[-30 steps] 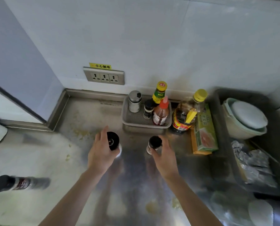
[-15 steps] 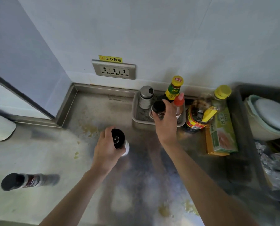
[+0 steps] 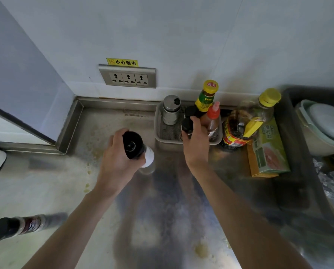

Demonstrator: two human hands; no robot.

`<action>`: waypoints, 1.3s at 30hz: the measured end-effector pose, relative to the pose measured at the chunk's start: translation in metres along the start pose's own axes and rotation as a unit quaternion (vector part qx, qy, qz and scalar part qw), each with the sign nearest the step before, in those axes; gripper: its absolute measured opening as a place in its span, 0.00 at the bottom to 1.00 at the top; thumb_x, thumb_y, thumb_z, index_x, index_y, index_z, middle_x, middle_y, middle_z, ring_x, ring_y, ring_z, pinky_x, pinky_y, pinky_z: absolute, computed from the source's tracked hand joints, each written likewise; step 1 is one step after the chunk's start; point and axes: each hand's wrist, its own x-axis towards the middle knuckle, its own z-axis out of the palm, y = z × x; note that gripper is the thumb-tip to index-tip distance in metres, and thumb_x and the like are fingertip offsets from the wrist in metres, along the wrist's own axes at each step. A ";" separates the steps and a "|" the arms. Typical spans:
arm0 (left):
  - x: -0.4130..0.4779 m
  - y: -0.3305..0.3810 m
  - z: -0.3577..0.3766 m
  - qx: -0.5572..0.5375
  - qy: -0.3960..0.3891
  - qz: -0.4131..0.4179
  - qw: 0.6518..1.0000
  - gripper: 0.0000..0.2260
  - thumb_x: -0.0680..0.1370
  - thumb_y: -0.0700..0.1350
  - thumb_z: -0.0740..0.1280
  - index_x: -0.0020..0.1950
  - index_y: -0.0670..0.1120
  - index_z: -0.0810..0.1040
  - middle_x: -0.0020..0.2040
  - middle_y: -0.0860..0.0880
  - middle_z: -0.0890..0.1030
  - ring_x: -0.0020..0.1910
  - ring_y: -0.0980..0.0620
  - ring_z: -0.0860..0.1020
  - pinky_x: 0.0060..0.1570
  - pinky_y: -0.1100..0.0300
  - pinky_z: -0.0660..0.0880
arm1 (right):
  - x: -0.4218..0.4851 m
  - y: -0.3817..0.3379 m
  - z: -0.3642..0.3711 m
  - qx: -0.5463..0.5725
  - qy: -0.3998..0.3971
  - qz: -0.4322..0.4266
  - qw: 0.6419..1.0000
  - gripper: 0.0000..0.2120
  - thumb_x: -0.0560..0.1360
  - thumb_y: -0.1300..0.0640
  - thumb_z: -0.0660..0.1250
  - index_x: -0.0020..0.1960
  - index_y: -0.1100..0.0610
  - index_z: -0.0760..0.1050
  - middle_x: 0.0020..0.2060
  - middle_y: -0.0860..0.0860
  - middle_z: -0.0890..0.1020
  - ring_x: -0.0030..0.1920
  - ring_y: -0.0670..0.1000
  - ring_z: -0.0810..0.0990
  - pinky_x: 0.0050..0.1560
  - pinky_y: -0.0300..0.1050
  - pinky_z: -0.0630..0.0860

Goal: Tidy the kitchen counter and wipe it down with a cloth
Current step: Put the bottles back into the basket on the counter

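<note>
Right hand (image 3: 196, 146) grips the small jar (image 3: 187, 125) at the front of the tray (image 3: 170, 132). Seat it upright, clear of the red-capped bottle (image 3: 213, 114). Left hand (image 3: 117, 164) clutches the black-topped shaker (image 3: 133, 145), likely next.

Jar goes into the tray
The right grip (image 3: 196, 144) has carried its black-capped jar (image 3: 187, 126) from the counter (image 3: 162, 200) toward 12 o'clock into the tray (image 3: 167, 133), at 9 o'clock of the red-capped bottle (image 3: 212, 117).
</note>
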 end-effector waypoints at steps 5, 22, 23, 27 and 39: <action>0.030 0.025 -0.013 -0.011 0.030 0.043 0.999 0.32 0.64 0.43 0.75 0.65 0.48 0.67 0.57 0.47 0.75 0.55 0.50 0.73 0.51 0.60 0.68 | -0.006 0.002 -0.004 0.040 -0.010 0.005 0.999 0.29 0.74 0.60 0.67 0.71 0.57 0.59 0.66 0.57 0.71 0.65 0.58 0.71 0.61 0.50 0.70; 0.094 0.043 0.061 0.025 -0.087 0.133 0.987 0.34 0.67 0.41 0.73 0.69 0.45 0.62 0.60 0.40 0.70 0.59 0.44 0.70 0.48 0.67 0.61 | -0.060 0.020 -0.027 0.031 -0.021 0.044 0.998 0.24 0.76 0.63 0.63 0.70 0.54 0.61 0.68 0.53 0.66 0.63 0.53 0.72 0.49 0.39 0.68; 0.092 0.041 0.063 0.022 -0.083 0.133 0.987 0.35 0.67 0.40 0.73 0.70 0.45 0.61 0.61 0.40 0.69 0.59 0.44 0.69 0.49 0.69 0.61 | -0.060 0.020 -0.028 0.026 -0.023 0.048 0.998 0.24 0.76 0.63 0.63 0.70 0.55 0.62 0.68 0.53 0.67 0.63 0.53 0.72 0.48 0.38 0.67; 0.093 0.028 0.072 0.024 -0.089 0.140 0.986 0.32 0.67 0.40 0.72 0.69 0.43 0.63 0.60 0.39 0.69 0.59 0.42 0.69 0.50 0.68 0.61 | -0.058 0.020 -0.029 0.026 -0.027 0.058 0.998 0.23 0.76 0.64 0.62 0.69 0.55 0.63 0.67 0.54 0.68 0.63 0.54 0.71 0.49 0.38 0.66; 0.082 0.029 0.073 0.010 -0.142 0.121 0.982 0.41 0.70 0.44 0.73 0.75 0.48 0.51 0.67 0.41 0.65 0.66 0.44 0.64 0.58 0.65 0.59 | -0.051 0.005 -0.040 0.011 -0.038 0.031 0.999 0.24 0.75 0.65 0.63 0.69 0.56 0.62 0.67 0.55 0.67 0.65 0.54 0.70 0.57 0.45 0.71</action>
